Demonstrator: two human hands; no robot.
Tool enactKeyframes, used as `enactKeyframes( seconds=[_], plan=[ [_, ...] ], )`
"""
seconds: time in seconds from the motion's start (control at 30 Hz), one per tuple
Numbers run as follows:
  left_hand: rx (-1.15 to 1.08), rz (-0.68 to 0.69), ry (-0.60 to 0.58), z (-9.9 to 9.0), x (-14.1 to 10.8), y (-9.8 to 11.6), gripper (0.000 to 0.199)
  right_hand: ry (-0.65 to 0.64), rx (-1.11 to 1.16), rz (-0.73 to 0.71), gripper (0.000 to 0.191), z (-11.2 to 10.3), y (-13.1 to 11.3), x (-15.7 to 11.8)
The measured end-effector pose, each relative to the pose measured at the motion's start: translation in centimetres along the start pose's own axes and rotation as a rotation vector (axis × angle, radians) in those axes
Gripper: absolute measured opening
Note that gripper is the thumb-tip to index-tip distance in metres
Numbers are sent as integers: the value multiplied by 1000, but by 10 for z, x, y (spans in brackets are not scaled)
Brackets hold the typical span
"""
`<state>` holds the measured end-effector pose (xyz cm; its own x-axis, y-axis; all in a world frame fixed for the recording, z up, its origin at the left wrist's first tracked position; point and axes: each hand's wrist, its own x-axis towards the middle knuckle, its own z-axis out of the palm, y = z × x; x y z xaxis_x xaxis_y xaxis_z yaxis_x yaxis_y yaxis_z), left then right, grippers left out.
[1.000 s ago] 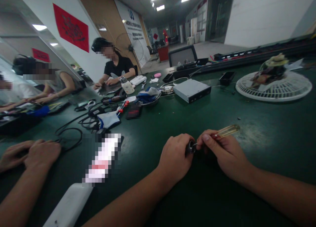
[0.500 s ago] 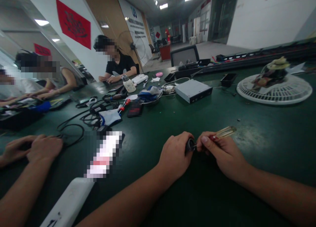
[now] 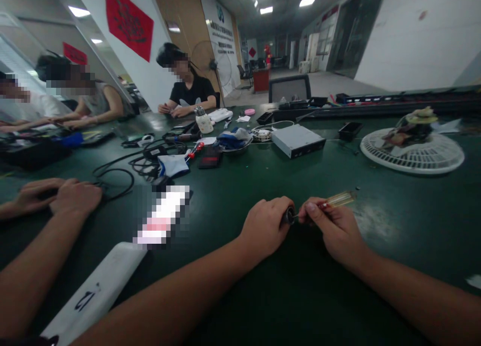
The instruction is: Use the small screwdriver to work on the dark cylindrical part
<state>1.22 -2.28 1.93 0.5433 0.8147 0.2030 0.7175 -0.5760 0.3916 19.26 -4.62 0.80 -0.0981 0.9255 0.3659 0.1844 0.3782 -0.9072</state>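
My left hand (image 3: 265, 223) is closed around a small dark round part (image 3: 289, 215), its hollow end turned towards my other hand. In my right hand (image 3: 332, 223) is a screwdriver (image 3: 340, 199) with a clear yellowish handle, pinched between thumb and fingers. The thin shaft points left and its tip meets the open end of the dark part. How deep the tip sits I cannot make out. Both hands are low over the green tabletop (image 3: 248, 286), close together.
Farther back lie a grey disc drive (image 3: 298, 140), a white fan grille (image 3: 413, 150) with parts on it, and a black tray (image 3: 350, 130). Cables, a blue-white cloth (image 3: 173, 164) and a lit phone (image 3: 163, 218) are left. A neighbour's hands (image 3: 71, 195) rest beside the white bar (image 3: 97, 291).
My view has shifted slightly, so the background sits further right. Both hands keep their hold, and the screwdriver's handle is turned a little. The dark part's open end faces more towards me.
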Motion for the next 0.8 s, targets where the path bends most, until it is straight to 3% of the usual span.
enactKeyframes(
  seconds=[0.13,0.27,0.4,0.63,0.8],
  plan=[
    [53,-29,-24,-3,0,7,15,11,58,-10,32,-2,-6,-2],
    [116,-32,12,-5,8,9,13,56,-35,-21,32,-6,-5,7],
    [115,-31,37,-4,16,3,9,28,-100,-9,31,-7,-1,17],
    [84,-29,24,-3,18,-10,11,-25,93,74,30,-1,4,19],
    [35,-93,15,9,21,-19,8,47,87,89,25,3,16,21]
  ],
)
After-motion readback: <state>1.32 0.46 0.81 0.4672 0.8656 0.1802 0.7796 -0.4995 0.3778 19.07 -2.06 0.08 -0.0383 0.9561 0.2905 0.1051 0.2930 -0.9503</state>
